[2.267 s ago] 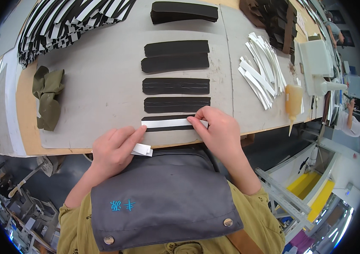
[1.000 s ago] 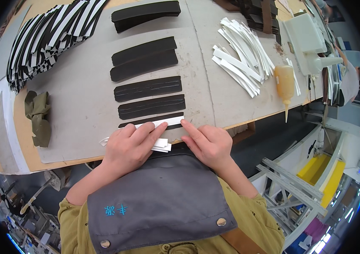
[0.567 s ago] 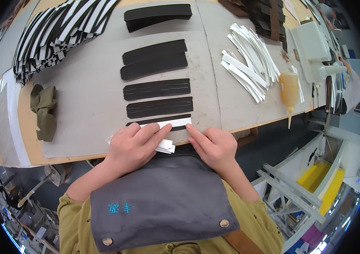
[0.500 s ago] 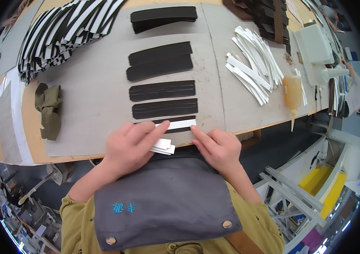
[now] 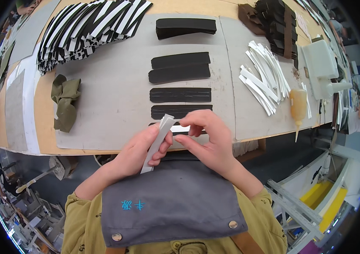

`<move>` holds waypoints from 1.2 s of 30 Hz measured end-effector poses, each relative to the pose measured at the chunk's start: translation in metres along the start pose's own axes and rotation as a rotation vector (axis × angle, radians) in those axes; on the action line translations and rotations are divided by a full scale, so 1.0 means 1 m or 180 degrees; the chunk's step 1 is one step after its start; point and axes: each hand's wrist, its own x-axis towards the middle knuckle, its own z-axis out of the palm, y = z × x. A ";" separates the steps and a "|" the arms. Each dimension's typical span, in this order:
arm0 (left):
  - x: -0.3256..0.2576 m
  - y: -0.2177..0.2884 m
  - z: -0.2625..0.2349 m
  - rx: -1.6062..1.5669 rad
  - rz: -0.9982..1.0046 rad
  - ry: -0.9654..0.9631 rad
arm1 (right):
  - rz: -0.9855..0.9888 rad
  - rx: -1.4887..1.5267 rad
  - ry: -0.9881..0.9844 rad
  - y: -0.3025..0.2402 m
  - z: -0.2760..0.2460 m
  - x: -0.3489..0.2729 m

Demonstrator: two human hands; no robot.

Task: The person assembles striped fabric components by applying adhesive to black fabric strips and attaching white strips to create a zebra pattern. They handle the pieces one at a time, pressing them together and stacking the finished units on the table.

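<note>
My left hand [image 5: 132, 151] is closed around a small bundle of white strips [image 5: 158, 144], held slanting over the table's front edge. Just right of the bundle's upper end, my right hand [image 5: 214, 142] is open, thumb and forefinger apart with nothing visible between them. Beneath my hands lies a black strip with a white strip [image 5: 183, 129] on it, partly covered by my fingers. Beyond it are a black strip [image 5: 182, 111] and another black piece [image 5: 180, 95], both with shiny lines along them. Farther off, two overlapping black pieces [image 5: 180, 70] lie below a black stack [image 5: 186, 27].
Loose white strips [image 5: 266, 80] lie at right, near an amber-filled squeeze bottle [image 5: 298, 103] and a white container [image 5: 322, 59]. Black-and-white strips [image 5: 91, 31] are heaped at back left, an olive cloth piece [image 5: 66, 101] nearer. A metal frame [image 5: 298, 207] stands lower right.
My right hand has left the white strip on the nearest black piece and moved beside the bundle. My left hand has lifted and tilted the white strips upward. The view has shifted slightly.
</note>
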 end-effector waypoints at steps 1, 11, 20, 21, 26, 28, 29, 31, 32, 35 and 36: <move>0.000 -0.001 0.001 0.0011 -0.0007 -0.0012 | -0.0052 -0.0049 -0.0042 0.001 0.002 0.004; 0.006 -0.004 0.002 0.0570 0.0118 -0.0031 | 0.0142 0.0056 0.0027 0.005 0.008 0.000; 0.008 -0.013 -0.002 0.1247 0.0262 0.0326 | 0.0777 0.0366 0.0172 0.001 0.010 -0.001; 0.008 -0.013 0.000 0.1373 0.0381 0.0359 | 0.0771 0.0311 0.0099 0.002 0.009 -0.002; 0.006 -0.013 0.002 0.1442 0.0467 0.0453 | 0.0897 0.0586 0.0093 0.011 0.007 -0.008; 0.006 -0.012 0.002 0.1424 0.0503 0.0423 | 0.0968 0.0654 0.0080 0.008 0.005 -0.006; 0.006 -0.012 0.002 0.1415 0.0524 0.0412 | 0.1001 0.0689 0.0070 0.007 0.004 -0.005; 0.006 -0.012 0.003 0.1329 0.0397 0.0452 | 0.0779 0.0421 -0.0146 0.006 0.000 -0.005; 0.006 -0.012 0.003 0.1284 0.0334 0.0469 | 0.0669 0.0285 -0.0252 0.006 -0.001 -0.005; 0.008 -0.017 0.000 0.0844 0.0250 0.0459 | 0.0442 0.0520 -0.0067 0.006 0.001 -0.008; 0.010 -0.018 0.001 0.0662 0.0390 0.0665 | 0.0427 0.0613 -0.0012 0.006 0.000 -0.008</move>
